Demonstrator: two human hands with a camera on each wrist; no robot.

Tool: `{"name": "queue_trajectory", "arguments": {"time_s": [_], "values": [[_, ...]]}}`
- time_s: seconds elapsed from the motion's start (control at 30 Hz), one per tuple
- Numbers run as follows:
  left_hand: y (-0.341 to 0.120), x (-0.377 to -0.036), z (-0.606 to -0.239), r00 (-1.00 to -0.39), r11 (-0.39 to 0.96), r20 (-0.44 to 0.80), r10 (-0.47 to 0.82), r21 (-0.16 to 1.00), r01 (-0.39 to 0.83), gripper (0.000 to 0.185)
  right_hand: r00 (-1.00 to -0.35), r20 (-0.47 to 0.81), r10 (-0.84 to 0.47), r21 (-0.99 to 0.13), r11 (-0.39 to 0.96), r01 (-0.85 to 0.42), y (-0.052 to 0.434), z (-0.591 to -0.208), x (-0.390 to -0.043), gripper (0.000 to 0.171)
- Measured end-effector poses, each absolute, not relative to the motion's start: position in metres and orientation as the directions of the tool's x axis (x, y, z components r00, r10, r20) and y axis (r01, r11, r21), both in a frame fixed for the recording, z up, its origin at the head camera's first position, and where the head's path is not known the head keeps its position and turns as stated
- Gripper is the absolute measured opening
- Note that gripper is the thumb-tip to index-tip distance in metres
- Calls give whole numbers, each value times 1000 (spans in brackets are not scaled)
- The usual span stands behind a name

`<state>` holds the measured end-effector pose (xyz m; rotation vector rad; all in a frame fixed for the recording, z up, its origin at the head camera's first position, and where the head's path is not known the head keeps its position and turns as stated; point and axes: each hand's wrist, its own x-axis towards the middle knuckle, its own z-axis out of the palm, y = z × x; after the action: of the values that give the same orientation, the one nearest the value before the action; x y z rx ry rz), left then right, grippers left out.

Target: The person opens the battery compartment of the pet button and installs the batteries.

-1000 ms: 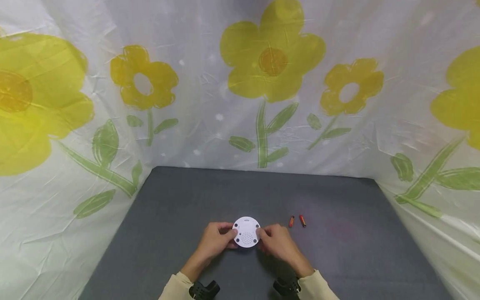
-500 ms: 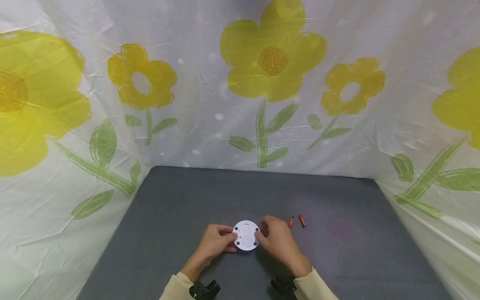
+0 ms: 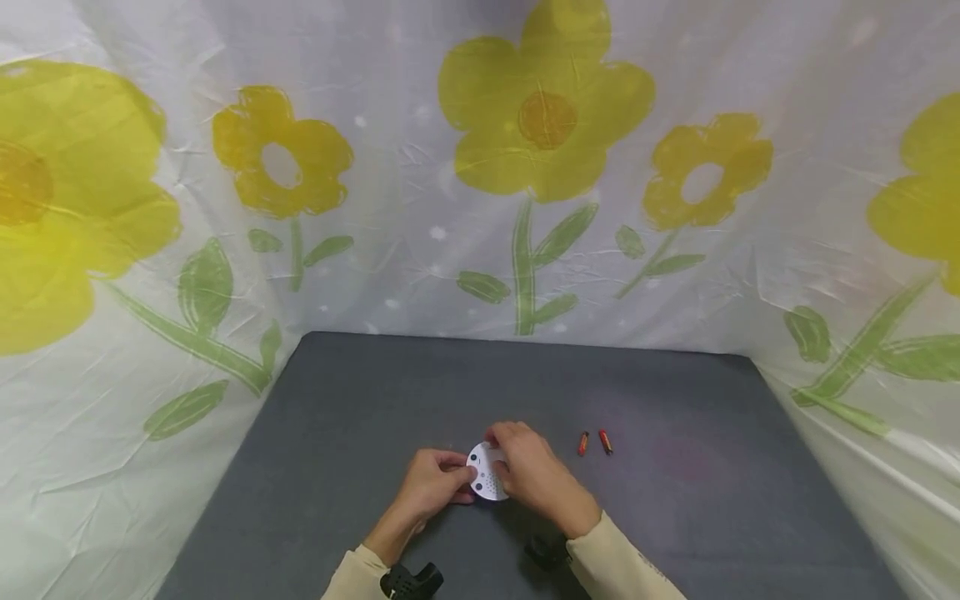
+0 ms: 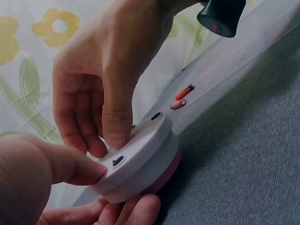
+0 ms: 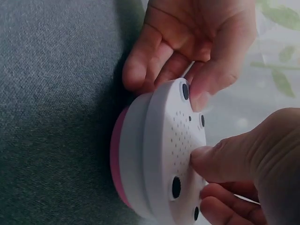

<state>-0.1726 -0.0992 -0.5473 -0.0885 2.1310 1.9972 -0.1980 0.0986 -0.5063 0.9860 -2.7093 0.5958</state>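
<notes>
A round white device [image 3: 483, 479] with a pink band round its lower side is tipped up, its perforated face with dark round feet upward. My left hand [image 3: 437, 477] grips its left edge, thumb [image 4: 84, 165] on the face and fingers underneath. My right hand [image 3: 536, 475] reaches over its right half in the head view and covers that part. The thumb [image 5: 211, 164] of that hand presses on the face beside the small holes. Its other fingers [image 5: 225, 206] curl down at the face near the far edge.
Two small red batteries, a left one [image 3: 583, 443] and a right one [image 3: 605, 442], lie on the dark grey table [image 3: 675, 533] right of the hands. A white curtain [image 3: 390, 250] with yellow flowers surrounds the table at the back and sides.
My right hand has moved left and up from the device's right edge, over its face. My left hand keeps its grip, and the batteries lie as before.
</notes>
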Motion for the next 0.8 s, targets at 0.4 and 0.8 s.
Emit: {"name": "queue_trajectory", "arguments": {"time_s": [0.4,0.8], "values": [[-92,-170,-545,-983,123,-177,46,978,-170,30,-748,231,-623,-328,674,-662,99,-503,-205,29],[-93,-171,-544,-977,146,-210,33,968,-203,31,-744,315,-589,-363,649,-668,104,-503,-205,16]]}}
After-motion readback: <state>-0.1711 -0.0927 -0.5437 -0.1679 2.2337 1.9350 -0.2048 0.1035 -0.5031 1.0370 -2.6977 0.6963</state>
